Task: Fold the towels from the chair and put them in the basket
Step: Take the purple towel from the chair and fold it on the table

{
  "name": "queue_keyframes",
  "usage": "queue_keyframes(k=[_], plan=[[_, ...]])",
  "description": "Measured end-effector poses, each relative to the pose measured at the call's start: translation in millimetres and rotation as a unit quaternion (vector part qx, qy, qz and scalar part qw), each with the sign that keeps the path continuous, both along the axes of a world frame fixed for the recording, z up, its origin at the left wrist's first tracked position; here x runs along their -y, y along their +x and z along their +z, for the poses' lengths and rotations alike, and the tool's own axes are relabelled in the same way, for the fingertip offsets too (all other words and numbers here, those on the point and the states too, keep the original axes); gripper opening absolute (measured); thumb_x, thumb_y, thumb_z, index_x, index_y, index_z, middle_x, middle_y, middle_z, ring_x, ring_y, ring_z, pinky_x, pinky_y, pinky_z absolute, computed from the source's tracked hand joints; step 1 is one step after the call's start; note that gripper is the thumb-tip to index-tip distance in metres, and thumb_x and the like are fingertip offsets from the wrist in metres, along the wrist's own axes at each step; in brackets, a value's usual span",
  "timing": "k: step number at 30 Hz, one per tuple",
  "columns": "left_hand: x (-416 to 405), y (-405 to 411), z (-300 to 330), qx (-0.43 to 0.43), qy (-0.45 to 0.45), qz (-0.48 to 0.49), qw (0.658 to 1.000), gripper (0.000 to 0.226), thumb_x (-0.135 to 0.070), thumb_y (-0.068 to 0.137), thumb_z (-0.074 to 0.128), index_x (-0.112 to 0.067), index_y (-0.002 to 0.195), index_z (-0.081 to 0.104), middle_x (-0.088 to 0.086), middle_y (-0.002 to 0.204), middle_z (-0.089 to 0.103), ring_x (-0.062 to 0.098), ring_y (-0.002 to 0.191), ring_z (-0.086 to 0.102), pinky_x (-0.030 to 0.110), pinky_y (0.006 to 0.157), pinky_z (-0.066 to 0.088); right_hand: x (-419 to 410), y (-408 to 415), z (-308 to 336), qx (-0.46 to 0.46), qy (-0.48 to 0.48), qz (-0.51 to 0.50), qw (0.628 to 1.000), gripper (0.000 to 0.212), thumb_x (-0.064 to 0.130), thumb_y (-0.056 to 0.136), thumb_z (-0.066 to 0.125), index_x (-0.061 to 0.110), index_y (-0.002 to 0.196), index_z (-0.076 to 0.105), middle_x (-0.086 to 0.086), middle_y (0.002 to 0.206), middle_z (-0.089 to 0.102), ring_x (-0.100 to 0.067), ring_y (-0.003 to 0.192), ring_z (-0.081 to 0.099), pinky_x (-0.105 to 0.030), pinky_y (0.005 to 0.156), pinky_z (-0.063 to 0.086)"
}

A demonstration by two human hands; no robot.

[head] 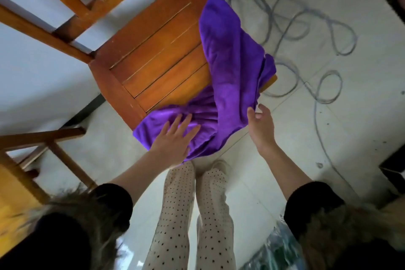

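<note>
A purple towel (230, 72) lies rumpled over the near right part of a wooden chair seat (153, 55), its near edge hanging off. The left hand (175, 138) presses flat on it, fingers spread. The right hand (260, 123) pinches the towel's right edge. Grey cable (306, 28) loops on the floor at right.

Chair seat (153, 55) bare on left half, open to reach; purple towel (232, 76) covers right and front edge. Chair backrest (72, 0) blocks far side. Loose cables (306, 35) clutter floor at right.
</note>
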State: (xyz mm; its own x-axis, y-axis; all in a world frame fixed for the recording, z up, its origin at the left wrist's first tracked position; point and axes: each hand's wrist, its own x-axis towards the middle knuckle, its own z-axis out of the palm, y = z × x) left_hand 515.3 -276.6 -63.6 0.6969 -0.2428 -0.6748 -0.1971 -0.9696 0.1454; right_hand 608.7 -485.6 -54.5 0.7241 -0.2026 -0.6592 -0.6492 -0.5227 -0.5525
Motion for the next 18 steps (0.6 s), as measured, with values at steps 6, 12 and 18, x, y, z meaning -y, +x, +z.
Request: queue_keyframes(k=[6, 12, 18], plan=[[-0.6, 2.1, 7.9, -0.054, 0.003, 0.003, 0.999, 0.064, -0.039, 0.097, 0.036, -0.028, 0.149, 0.000, 0.007, 0.156, -0.017, 0.031, 0.144, -0.008, 0.048, 0.117, 0.010, -9.1, 8.0, 11.0, 0.058, -0.043, 0.009, 0.997, 0.022, 0.016, 0.092, 0.051, 0.009, 0.071, 0.047, -0.003, 0.066, 0.048, -0.022, 0.072, 0.044, -0.025, 0.064, 0.026], [3.1, 12.6, 76.1, -0.085, -0.008, 0.000, 0.996, 0.046, -0.034, 0.101, 0.028, -0.019, 0.144, 0.027, 0.008, 0.156, 0.014, 0.026, 0.144, 0.012, 0.043, 0.115, 0.022, -16.8, 16.7, 86.8, 0.146, 0.011, -0.042, 0.988, 0.017, 0.012, 0.088, 0.058, 0.008, 0.072, 0.052, 0.004, 0.056, 0.043, -0.019, 0.062, 0.040, -0.028, 0.063, 0.031], [-8.9, 37.3, 199.2, 0.095, -0.171, 0.211, 0.958, 0.044, -0.023, 0.098, 0.039, -0.023, 0.142, 0.034, 0.002, 0.148, 0.033, 0.023, 0.129, 0.042, 0.034, 0.106, 0.034, -39.1, 31.7, 205.8, 0.206, 0.058, 0.130, 0.968, 0.017, 0.004, 0.089, 0.055, -0.001, 0.101, 0.066, -0.016, 0.089, 0.066, -0.026, 0.087, 0.057, -0.024, 0.076, 0.037]])
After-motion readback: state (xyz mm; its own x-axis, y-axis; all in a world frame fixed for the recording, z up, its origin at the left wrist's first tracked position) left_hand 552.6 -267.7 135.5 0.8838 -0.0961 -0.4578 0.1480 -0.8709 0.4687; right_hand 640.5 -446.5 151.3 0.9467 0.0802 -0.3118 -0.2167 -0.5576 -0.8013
